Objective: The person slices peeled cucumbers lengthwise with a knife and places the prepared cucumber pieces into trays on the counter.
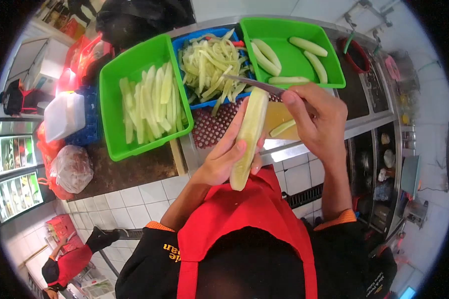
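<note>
My left hand (228, 153) is wrapped round a peeled, pale green cucumber (250, 137), held tilted over the front edge of the counter. In my right hand (318, 118) is a knife (258, 84), its blade lying across the cucumber's upper end. Just beyond, a blue basket (210, 103) is heaped with pale strips (207, 65). Long cut pieces (152, 99) fill a green tray (115, 152) on the left. Several peeled cucumbers (309, 46) lie in another green tray (339, 82) at the right. Below the knife, one more piece (283, 127) rests on a yellowish surface (279, 113).
Left of the trays are a white container (64, 117), a blue crate (88, 107) and a filled plastic bag (72, 168). A red-rimmed bowl (355, 55) stands at the right. A person in a red apron (75, 259) is at the lower left.
</note>
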The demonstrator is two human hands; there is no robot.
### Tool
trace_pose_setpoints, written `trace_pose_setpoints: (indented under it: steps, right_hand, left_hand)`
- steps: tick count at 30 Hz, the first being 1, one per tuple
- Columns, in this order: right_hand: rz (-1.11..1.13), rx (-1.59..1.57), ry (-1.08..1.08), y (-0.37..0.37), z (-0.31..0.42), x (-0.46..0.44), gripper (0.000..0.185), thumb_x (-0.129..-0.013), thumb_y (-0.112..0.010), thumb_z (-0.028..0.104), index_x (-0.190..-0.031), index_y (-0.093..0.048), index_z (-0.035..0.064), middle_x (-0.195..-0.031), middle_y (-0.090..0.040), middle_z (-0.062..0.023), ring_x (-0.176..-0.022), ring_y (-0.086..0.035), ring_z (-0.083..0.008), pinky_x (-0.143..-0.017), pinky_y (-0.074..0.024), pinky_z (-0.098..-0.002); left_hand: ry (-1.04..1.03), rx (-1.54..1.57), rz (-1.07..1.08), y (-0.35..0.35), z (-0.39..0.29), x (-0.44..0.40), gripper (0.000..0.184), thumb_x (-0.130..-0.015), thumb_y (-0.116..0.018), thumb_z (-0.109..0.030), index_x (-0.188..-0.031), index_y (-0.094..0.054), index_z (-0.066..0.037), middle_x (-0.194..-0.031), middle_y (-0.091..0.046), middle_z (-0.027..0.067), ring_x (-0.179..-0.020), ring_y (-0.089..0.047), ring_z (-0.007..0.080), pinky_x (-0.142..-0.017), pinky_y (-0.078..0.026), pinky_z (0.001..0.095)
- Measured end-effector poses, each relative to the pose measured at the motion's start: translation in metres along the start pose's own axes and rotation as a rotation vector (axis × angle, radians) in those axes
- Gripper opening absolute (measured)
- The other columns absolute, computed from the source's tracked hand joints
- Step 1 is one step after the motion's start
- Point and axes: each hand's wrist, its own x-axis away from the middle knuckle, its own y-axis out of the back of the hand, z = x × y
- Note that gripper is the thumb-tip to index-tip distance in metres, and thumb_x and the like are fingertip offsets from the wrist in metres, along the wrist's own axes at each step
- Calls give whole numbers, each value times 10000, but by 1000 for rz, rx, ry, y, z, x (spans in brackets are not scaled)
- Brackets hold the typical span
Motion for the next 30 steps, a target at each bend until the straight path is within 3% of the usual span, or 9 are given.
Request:
trace_pose_setpoints:
  steps: [2, 4, 10, 14, 17, 23, 26, 28, 30]
  right_hand:
    - [95, 55, 49, 3, 7, -7, 173, -846, -679, 226, -829, -686, 54, -715, -641, -86, -586, -613, -223, -532, -461, -302]
    - [151, 130, 224, 2, 9, -10, 151, -860, -673, 182, -826, -673, 34, -686, -630, -76, -518, -567, -174, -479, -421, -266]
    - [238, 202, 241, -2, 9, -2, 158, -846, -684, 198, -803, -672, 46, -678, -637, -66, -510, -585, -179, -456, -426, -276]
    - [265, 125, 215, -13, 6, 10, 157, -838, -689, 199, -800, -673, 48, -661, -627, -70, -506, -582, -191, -455, -419, -291]
    - [330, 109, 178, -17, 7, 19, 203, -836, -664, 282, -753, -657, 97, -638, -602, -67, -577, -606, -272, -501, -448, -376]
    - [470, 19, 59, -30, 8, 36, 191, -834, -654, 256, -742, -641, 89, -644, -589, -96, -591, -603, -298, -507, -443, -395]
    - [498, 3, 27, -39, 11, 48, 193, -835, -651, 259, -732, -631, 97, -641, -586, -94, -587, -601, -300, -507, -443, -398]
    - [593, -32, 104, -43, 13, 60, 203, -843, -643, 265, -723, -617, 104, -639, -587, -87, -583, -599, -300, -504, -444, -399]
    - [626, -33, 91, -44, 13, 63, 219, -850, -633, 276, -713, -603, 108, -632, -583, -84, -576, -593, -300, -502, -443, -403]
  left_hand:
    - [47, -7, -41, -6, 3, 12, 781, -974, -473, -355, -1516, 69, -205, -1055, -404, 129, -822, -416, 179, -647, -468, 317]
    - [0, 52, -46, -10, 8, 20, 774, -973, -466, -384, -1517, 57, -213, -1034, -403, 122, -787, -388, 164, -622, -441, 301]
    - [0, 51, -117, -12, 11, 37, 753, -977, -450, -406, -1519, 41, -228, -1031, -406, 116, -785, -383, 159, -635, -418, 280]
    - [-2, 64, -133, -10, 14, 41, 758, -977, -457, -395, -1519, 41, -217, -1031, -410, 115, -802, -393, 162, -643, -418, 278]
    - [11, 63, -181, -8, 20, 46, 731, -983, -426, -422, -1520, 13, -193, -1062, -433, 105, -824, -402, 169, -637, -419, 278]
    - [-49, 495, -220, -8, 28, 52, 635, -985, -291, -524, -1510, -128, -206, -1136, -478, 54, -843, -414, 183, -694, -423, 295]
    - [-30, 646, -351, -12, 29, 50, 601, -993, -262, -508, -1501, -186, -197, -1169, -499, 59, -881, -447, 197, -810, -407, 344]
    - [-19, 650, -701, -24, 18, 38, 595, -998, -238, -495, -1497, -210, -172, -1211, -511, 70, -933, -470, 216, -889, -368, 374]
    - [14, 676, -800, -20, 16, 39, 607, -995, -227, -500, -1496, -211, -158, -1280, -497, 70, -972, -487, 225, -870, -385, 364]
